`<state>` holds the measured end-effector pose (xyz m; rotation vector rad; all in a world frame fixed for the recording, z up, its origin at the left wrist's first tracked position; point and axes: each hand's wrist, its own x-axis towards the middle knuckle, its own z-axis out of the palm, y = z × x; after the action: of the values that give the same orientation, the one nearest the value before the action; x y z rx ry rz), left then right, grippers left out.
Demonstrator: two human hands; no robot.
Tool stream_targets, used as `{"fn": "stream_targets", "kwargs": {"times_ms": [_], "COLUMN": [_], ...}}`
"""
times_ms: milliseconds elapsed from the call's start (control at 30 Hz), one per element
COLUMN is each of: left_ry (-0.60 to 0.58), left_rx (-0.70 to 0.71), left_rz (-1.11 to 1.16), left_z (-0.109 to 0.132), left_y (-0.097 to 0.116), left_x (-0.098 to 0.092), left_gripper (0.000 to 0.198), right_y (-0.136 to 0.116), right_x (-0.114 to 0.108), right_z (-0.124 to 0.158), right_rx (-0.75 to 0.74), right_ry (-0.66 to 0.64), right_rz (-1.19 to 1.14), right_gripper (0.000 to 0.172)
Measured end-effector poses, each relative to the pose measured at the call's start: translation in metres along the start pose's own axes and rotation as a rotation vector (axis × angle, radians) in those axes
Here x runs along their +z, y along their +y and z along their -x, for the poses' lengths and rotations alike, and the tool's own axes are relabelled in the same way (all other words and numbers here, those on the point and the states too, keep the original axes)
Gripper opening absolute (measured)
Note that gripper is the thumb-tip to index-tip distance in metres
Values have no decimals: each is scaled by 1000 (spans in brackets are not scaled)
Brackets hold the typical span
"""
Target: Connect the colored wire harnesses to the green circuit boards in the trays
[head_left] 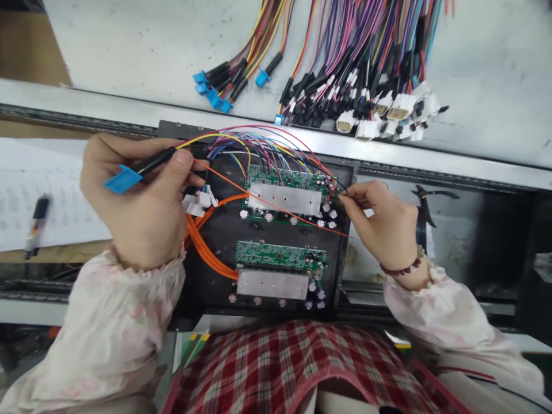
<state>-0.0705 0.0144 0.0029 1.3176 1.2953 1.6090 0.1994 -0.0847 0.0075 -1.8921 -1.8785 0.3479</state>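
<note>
My left hand (138,215) is closed around the black sleeve of a wire harness (158,161), whose blue connector (123,179) sticks out past the fingers. From it a yellow wire arches to the upper circuit board (259,175), and a loose orange wire (276,205) crosses above that board. At the board's right end, my right hand (382,221) pinches a thin dark wire (342,187) between thumb and forefinger; its tip is hidden. Many coloured wires run along this board's upper edge. Below it lies a second circuit board (280,255), also with a metal heat sink.
Both boards sit in a black metal case (267,233). Orange cables (207,259) and white connectors (199,202) lie at its left side. Bundled harnesses (345,75) rest on the ledge behind. Pliers (426,201) lie to the right; a marker (38,224) and printed paper (60,172) lie left.
</note>
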Motion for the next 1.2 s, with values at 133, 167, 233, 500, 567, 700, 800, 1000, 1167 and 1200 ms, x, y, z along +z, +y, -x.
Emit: {"fn": "stream_targets", "kwargs": {"times_ms": [133, 167, 233, 500, 567, 700, 800, 1000, 1167, 1200], "left_ry": [0, 5, 20, 2, -3, -38, -66, -352, -651, -673], "left_rx": [2, 1, 22, 0, 17, 28, 1, 275, 191, 189], "left_rz": [-34, -42, -54, -121, -75, -31, -210, -887, -1048, -1060], "left_z": [-3, -3, -3, -1, -2, -4, -4, -2, 1, 1], "left_y": [-1, -2, -4, -1, 2, 2, 2, 3, 2, 1], "left_x": [3, 3, 2, -1, 0, -1, -7, -20, -16, -16], "left_gripper": [23, 22, 19, 18, 22, 27, 19, 16, 24, 28], "right_y": [-2, -2, -3, -3, -4, -10, -14, -2, 13, 14], "right_x": [0, 0, 0, -4, -11, -24, -27, -10, 4, 5], "right_z": [0, 0, 0, -1, 7, 29, 30, -9, -14, -13], "right_rx": [-10, -6, 9, -18, -32, -96, -95, -53, -25, -24], "right_ry": [-12, -10, -6, -31, -35, -218, -172, 33, -13, -10], "right_rz": [8, 1, -11, 9, 28, -4, -51, -30, -70, -76], "right_gripper": [8, 8, 8, 3, 6, 12, 5, 5, 4, 4]}}
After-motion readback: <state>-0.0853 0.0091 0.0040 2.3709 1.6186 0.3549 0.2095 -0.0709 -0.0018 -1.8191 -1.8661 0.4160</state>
